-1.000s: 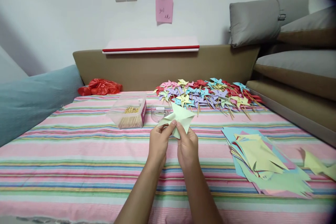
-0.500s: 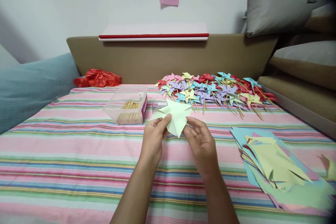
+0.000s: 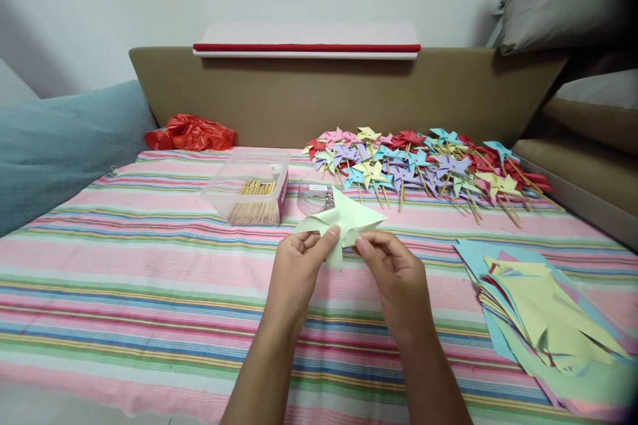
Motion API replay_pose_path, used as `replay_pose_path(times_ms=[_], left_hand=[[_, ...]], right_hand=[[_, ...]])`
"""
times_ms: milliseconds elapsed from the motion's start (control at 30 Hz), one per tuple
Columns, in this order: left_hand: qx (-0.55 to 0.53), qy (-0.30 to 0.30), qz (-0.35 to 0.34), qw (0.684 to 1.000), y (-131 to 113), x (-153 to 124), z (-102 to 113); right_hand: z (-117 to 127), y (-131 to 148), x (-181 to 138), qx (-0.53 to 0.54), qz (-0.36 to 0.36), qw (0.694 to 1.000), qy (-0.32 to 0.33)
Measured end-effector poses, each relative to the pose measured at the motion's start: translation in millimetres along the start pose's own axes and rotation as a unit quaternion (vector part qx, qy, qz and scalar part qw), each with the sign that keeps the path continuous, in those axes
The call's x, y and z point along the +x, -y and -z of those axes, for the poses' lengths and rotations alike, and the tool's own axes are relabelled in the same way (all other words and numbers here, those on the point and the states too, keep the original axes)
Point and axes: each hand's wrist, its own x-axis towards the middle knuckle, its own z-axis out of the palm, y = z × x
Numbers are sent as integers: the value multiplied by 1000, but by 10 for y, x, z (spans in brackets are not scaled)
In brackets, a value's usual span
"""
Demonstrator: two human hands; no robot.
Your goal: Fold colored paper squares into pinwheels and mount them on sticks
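A pale green paper pinwheel (image 3: 349,216), partly folded and without a stick, is held up between both my hands above the striped cloth. My left hand (image 3: 304,272) grips it from the left, thumb pressed near its centre and fingers underneath. At its lower right, my right hand (image 3: 396,272) pinches a flap of the paper between thumb and fingers. Just behind the paper stands a round clear container (image 3: 312,196) with small metal pieces in it. A clear plastic box (image 3: 224,189) of wooden sticks (image 3: 256,212) is to the left of that.
Finished pinwheels (image 3: 419,159) in many colours lie heaped at the back right. Cut paper sheets (image 3: 558,305) are stacked at the right. A red plastic bag (image 3: 192,133) rests at the back left, by a blue cushion (image 3: 74,153). A brown board (image 3: 299,99) stands behind.
The right-hand lower flap of the green paper has been folded in toward the centre, with my right hand following it. The view has tilted down and shifted slightly left.
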Motion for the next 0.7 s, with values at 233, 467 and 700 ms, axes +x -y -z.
replay_pose_path(times_ms=[233, 467, 700], left_hand=[[-11, 26, 2, 1000, 72, -27, -29], [-68, 49, 19, 996, 147, 59, -216], [-90, 36, 40, 995, 47, -2, -330]], right_hand=[[-21, 6, -23, 11, -12, 1000, -21], [-7, 98, 13, -3, -38, 994, -99], [40, 230, -1, -3, -50, 995, -90]])
